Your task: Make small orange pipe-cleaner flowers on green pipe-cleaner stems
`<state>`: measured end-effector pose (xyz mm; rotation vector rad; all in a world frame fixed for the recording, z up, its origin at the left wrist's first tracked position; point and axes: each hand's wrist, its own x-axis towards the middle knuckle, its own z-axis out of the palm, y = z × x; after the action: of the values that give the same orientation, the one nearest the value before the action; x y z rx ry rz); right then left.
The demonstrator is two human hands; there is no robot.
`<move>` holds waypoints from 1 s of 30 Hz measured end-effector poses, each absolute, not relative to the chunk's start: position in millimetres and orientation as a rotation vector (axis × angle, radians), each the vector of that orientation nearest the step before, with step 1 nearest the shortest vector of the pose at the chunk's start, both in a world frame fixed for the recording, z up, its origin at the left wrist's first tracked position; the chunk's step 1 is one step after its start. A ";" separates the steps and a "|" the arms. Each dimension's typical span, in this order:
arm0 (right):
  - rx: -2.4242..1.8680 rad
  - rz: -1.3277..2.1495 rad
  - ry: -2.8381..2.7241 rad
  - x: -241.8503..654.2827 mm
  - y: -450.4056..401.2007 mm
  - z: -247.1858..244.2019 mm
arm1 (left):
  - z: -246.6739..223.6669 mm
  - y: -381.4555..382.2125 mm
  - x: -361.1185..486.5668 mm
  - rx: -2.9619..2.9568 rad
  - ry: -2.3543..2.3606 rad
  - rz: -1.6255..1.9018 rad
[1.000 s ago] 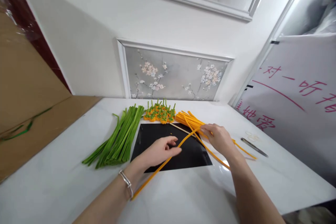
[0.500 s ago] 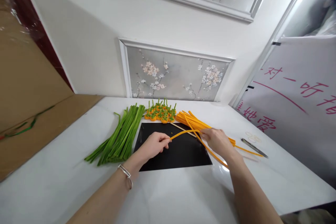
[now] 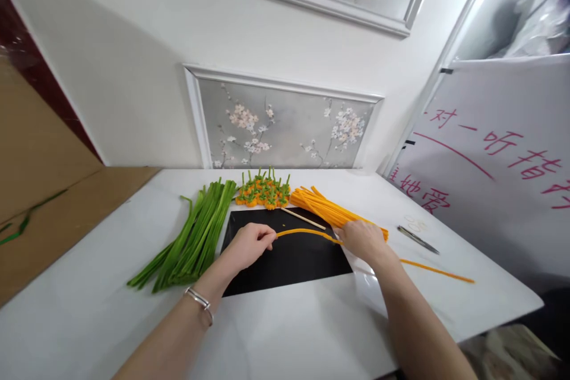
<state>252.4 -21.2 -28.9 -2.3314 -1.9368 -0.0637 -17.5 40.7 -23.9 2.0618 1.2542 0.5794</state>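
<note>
My left hand [image 3: 250,246] is closed in a pinch on one end of an orange pipe cleaner [image 3: 300,230], which arches over a black mat [image 3: 285,267]. My right hand [image 3: 363,240] is closed round the same strand, with a small bump showing just left of its fingers. An orange length [image 3: 436,271] sticks out past the right wrist; whether it is the same piece is hidden by the hand. Right behind the right hand lies a bundle of orange pipe cleaners [image 3: 329,205].
Green pipe cleaners [image 3: 200,237] lie left of the mat. Several small orange pieces with green stems [image 3: 265,190] stand behind it, near a thin pale stick [image 3: 303,218]. To the right are tweezers [image 3: 418,240] and pale rubber bands [image 3: 415,224]. A wall [image 3: 133,101] closes off the back.
Two orange strands crossed near my right hand before; now a single line runs between my hands. The right hand has turned over the strand, and its loose length points farther right. The view has shifted slightly.
</note>
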 end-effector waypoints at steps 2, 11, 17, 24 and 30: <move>-2.363 -0.080 -1.869 250.5 -19.8 -25.8 | -21.7 40.9 -16.6 2.098 1.249 0.571; -1.321 -0.088 -2.029 179.4 -28.6 -7.4 | -19.6 31.4 0.7 2.036 0.980 0.518; -1.465 -0.072 -2.262 151.1 -35.4 -21.6 | -12.9 21.3 4.8 1.804 0.823 0.512; -1.853 -0.092 -2.259 177.4 -20.1 -28.2 | -19.9 37.2 -13.3 1.972 1.075 0.470; -2.043 -0.119 -2.076 199.9 -9.3 -32.9 | -30.3 43.4 -15.8 1.925 1.196 0.623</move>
<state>199.9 -9.3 -32.9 -2.0433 -2.0761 -0.1188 -15.8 43.4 -30.3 1.9246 1.1963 0.6232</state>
